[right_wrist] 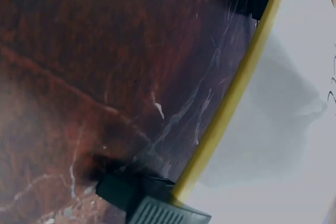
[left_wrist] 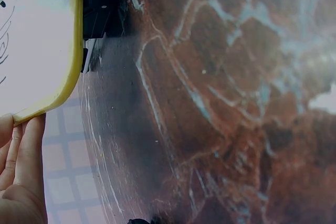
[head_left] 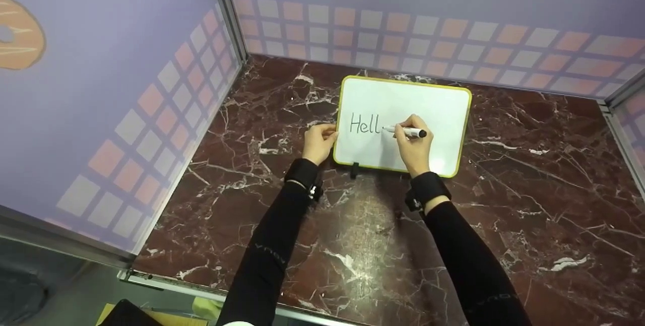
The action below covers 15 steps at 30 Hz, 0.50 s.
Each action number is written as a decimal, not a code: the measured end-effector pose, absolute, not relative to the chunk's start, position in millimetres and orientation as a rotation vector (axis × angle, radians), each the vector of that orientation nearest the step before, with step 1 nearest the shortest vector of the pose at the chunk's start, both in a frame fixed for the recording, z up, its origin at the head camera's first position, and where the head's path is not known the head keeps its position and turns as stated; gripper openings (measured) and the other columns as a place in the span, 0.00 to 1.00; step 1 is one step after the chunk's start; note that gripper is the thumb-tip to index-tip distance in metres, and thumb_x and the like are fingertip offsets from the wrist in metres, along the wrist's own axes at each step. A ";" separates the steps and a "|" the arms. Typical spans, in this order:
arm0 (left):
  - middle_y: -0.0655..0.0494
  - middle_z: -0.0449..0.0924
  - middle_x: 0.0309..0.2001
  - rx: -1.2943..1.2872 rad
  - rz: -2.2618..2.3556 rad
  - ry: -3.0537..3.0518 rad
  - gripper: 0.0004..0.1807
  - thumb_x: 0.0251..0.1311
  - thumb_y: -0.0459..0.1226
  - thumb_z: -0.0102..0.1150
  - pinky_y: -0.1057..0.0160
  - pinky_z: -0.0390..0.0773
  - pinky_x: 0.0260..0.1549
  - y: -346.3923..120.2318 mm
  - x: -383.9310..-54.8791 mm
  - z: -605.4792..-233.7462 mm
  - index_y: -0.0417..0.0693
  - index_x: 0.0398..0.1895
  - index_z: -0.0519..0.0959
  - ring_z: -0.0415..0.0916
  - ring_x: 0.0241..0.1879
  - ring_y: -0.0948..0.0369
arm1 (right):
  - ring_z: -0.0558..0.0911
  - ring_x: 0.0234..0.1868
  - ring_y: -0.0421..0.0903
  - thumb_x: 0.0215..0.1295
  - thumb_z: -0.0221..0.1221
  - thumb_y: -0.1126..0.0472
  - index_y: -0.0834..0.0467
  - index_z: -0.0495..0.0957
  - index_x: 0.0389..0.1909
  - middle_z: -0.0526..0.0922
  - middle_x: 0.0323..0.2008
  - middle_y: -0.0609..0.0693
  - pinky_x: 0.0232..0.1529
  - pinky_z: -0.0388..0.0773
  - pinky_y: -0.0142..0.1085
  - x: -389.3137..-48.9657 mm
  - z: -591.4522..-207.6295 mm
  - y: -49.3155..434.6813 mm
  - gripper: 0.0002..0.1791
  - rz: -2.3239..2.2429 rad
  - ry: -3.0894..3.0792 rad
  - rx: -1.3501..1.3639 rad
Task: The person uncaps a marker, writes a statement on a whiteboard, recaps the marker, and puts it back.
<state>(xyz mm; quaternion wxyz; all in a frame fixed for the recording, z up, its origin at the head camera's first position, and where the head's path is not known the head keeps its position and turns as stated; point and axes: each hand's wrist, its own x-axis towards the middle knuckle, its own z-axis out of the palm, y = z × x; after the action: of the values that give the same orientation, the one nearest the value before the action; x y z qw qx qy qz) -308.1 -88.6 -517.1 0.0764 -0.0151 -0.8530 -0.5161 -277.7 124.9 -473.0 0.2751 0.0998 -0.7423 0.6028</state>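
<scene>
A whiteboard (head_left: 438, 114) with a yellow frame stands on two black feet, and "Hell" is handwritten on it in black. My right hand (head_left: 416, 152) grips a white marker (head_left: 412, 131) with a black end, its tip at the board just right of the last letter. At the board's left edge my left hand (head_left: 317, 144) pinches the frame. The left wrist view shows the thumb on the front and the fingers (left_wrist: 31, 145) along the frame's edge. In the right wrist view the lower edge of the board appears, while the right hand and marker are out of frame.
Beneath everything is a dark red marbled table (head_left: 282, 215). One black foot (head_left: 355, 170) juts out below the board's lower left; another foot (right_wrist: 152, 198) shows in the right wrist view. Purple panels with pink and white squares (head_left: 370, 18) enclose the table's back and sides.
</scene>
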 end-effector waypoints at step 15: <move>0.39 0.86 0.45 -0.051 -1.553 -2.558 0.13 0.65 0.31 0.61 0.60 0.84 0.48 -89.7 -308.7 -517.9 0.33 0.49 0.83 0.85 0.46 0.49 | 0.76 0.24 0.31 0.60 0.54 0.79 0.76 0.70 0.22 0.76 0.26 0.66 0.27 0.73 0.20 -278.2 -473.4 129.6 0.08 1.530 -2.006 0.218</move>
<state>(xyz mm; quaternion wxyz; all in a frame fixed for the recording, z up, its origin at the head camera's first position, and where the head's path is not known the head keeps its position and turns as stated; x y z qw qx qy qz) -308.7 -89.7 -517.9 0.0742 -0.0171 -0.8524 -0.5174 -278.2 129.6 -473.4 0.2999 0.0821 -0.7557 0.5764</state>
